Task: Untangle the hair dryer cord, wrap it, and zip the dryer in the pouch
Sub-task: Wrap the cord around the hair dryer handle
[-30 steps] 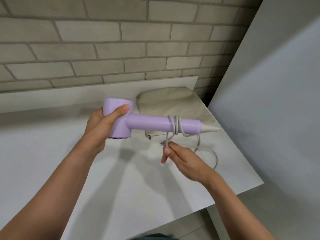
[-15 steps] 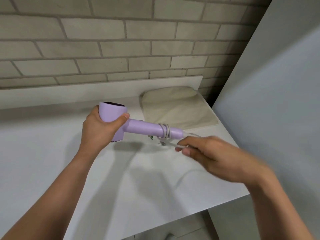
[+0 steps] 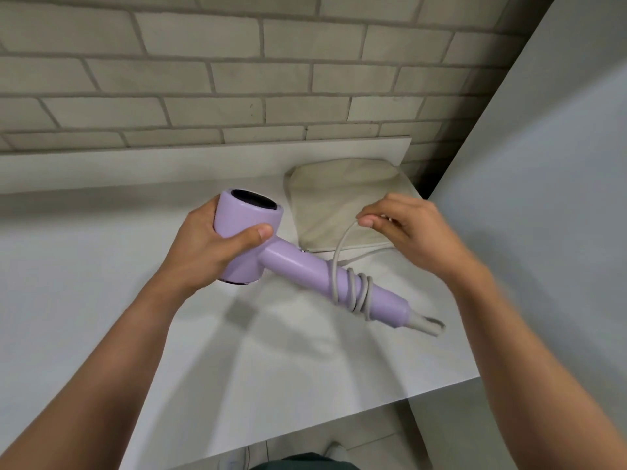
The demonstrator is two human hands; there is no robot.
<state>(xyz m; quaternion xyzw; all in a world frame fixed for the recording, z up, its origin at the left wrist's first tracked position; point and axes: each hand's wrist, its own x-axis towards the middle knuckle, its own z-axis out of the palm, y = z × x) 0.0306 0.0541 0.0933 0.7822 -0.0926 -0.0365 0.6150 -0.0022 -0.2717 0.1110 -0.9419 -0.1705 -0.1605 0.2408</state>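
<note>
My left hand (image 3: pixel 210 247) grips the head of the lilac hair dryer (image 3: pixel 305 266), whose handle slants down to the right above the counter. The grey cord (image 3: pixel 359 293) is coiled several times round the lower handle. One strand rises from the coils to my right hand (image 3: pixel 403 228), which pinches it above the pouch. The beige fabric pouch (image 3: pixel 339 195) lies flat on the counter behind the dryer, partly hidden by my right hand.
The white counter (image 3: pixel 101 266) runs along a brick wall (image 3: pixel 237 79) with a low white upstand. A tall grey panel (image 3: pixel 543 198) bounds the counter on the right. The counter's front edge lies near the bottom, with floor below it.
My right hand has swung up and back from in front of the handle to above the pouch, carrying the cord with it. The dryer's handle end has tipped down to the right.
</note>
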